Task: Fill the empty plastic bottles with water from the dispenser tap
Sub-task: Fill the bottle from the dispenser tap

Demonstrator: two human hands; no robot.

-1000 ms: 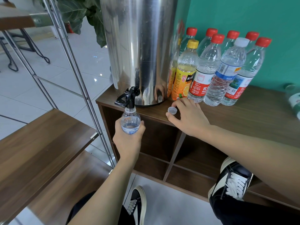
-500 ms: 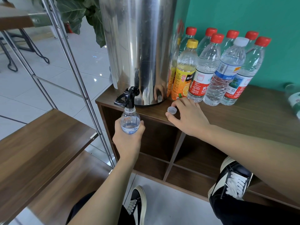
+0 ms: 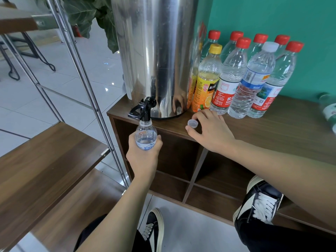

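Holding the small clear plastic bottle (image 3: 146, 137) in the left hand (image 3: 143, 157) grip, mouth right above it under the black dispenser tap (image 3: 143, 110). Pinching the pale bottle cap (image 3: 193, 123) on the brown table (image 3: 272, 131), right hand (image 3: 211, 132). Best kept upright, snug beneath the spout.

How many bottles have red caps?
6, all standing on the cabinet top against the green wall: four in the back row, two in front. More may hide behind the dispenser.
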